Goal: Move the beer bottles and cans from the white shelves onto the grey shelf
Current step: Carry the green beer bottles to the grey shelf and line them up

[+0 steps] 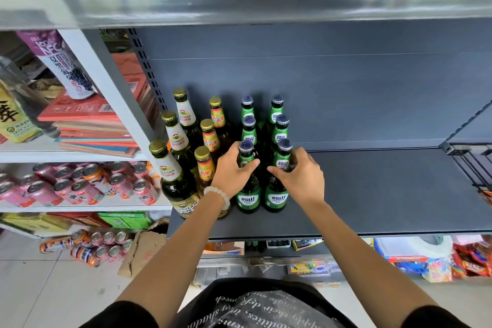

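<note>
Several beer bottles stand in rows at the left of the grey shelf (386, 189). My left hand (234, 170) grips the neck of the front green bottle (248, 198) in the third row. My right hand (300, 176) grips the neck of the front green bottle (277, 197) beside it. Both bottles stand upright on the shelf near its front edge. Behind them stand more green bottles (280, 133). To their left are gold-capped bottles with red and yellow labels (210, 138) and dark bottles with white neck labels (175, 181).
The white shelves (80, 205) on the left carry pink and orange cans (87, 186), stacked red boxes (87, 120) and a purple carton. More cans (93, 245) and a cardboard box lie on the floor. Right of the bottles the grey shelf is bare. Snack packets sit lower right.
</note>
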